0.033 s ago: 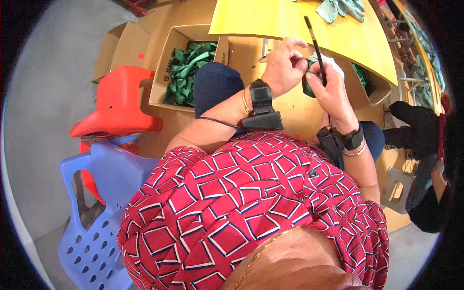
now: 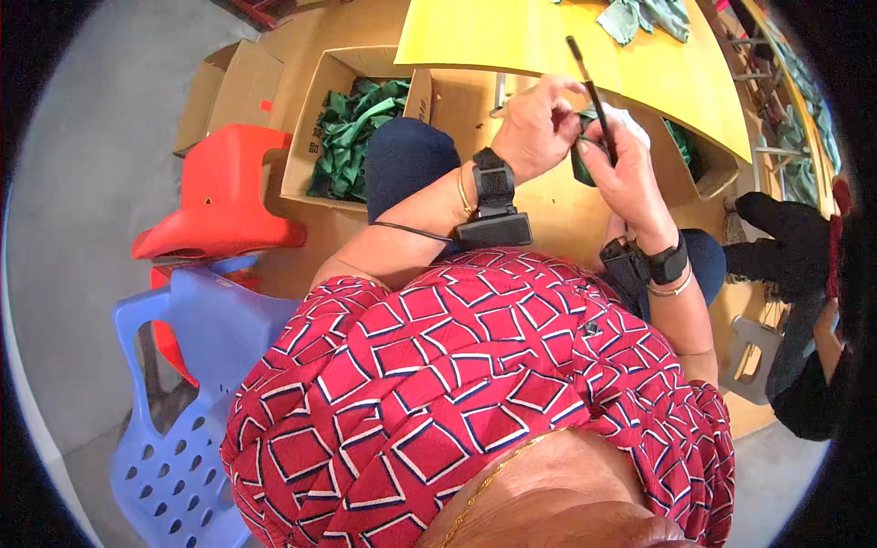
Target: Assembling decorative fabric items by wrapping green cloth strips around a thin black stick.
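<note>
My right hand (image 2: 632,173) is closed around a slim black stick (image 2: 592,87), which points up toward the yellow tabletop. The same hand also grips a small dark green cloth piece (image 2: 581,168) with a paler part beside it. Close by on the left, my left hand (image 2: 537,128) is closed, thumb and fingers pinched at the green piece's edge. Its fingertips partly hide what they pinch. Both hands are above my lap, just short of the table's near edge.
A yellow table (image 2: 484,36) curves ahead, with pale green cloth pieces (image 2: 644,18) on it. Cardboard boxes (image 2: 300,169) of green cloth stand below on both sides. To my left are a red chair (image 2: 228,183) and a blue chair (image 2: 174,429). Someone in dark clothes (image 2: 790,237) is at the right.
The upper end of the black stick has tipped slightly left and down. My hands have barely moved.
</note>
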Motion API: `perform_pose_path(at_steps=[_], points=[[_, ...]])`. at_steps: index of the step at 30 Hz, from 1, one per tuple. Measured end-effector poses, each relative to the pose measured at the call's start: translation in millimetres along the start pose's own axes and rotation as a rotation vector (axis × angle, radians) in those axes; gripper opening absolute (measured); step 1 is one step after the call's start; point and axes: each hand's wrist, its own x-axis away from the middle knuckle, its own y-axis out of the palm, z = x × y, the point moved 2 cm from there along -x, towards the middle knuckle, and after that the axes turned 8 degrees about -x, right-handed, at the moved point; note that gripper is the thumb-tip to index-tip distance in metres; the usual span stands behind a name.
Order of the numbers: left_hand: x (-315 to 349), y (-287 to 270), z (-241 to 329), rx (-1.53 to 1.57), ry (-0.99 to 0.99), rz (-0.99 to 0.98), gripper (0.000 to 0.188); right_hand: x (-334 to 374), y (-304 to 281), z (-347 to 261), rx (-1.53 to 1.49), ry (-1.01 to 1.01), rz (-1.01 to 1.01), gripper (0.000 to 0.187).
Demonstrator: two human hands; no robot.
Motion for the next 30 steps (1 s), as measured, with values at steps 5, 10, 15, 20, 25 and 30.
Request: perform_pose_path(at_steps=[5, 10, 15, 20, 25, 30], points=[[-3.9, -0.7, 3.8, -0.197, 0.282, 0.039, 0.02, 1.1, -3.6, -0.4, -0.026, -0.051, -0.035, 0.012], [-2.7, -1.5, -1.4, -0.187, 0.104, -0.054, 0.015, 2.0, -1.3, 2.3, 0.091, -0.134, -0.037, 0.016], [6.0, 5.8, -17.4, 0.045, -0.392, -0.273, 0.009, 3.2, -2.2, 26.1, 0.1, 0.012, 0.018, 0.014], [15.8, 6.9, -25.9, 0.691, -0.659, -0.597, 0.011, 4.7, -4.2, 38.1, 0.024, 0.022, 0.149, 0.012], [24.6, 10.6, -14.2, 0.787, -0.678, -0.779, 0.014, 5.6, -6.6, 40.6, -0.137, 0.081, 0.054, 0.01], [13.3, -0.3, -24.3, 0.624, -0.6, -0.609, 0.015, 8.3, -3.1, 46.4, -0.271, 0.098, 0.025, 0.02]])
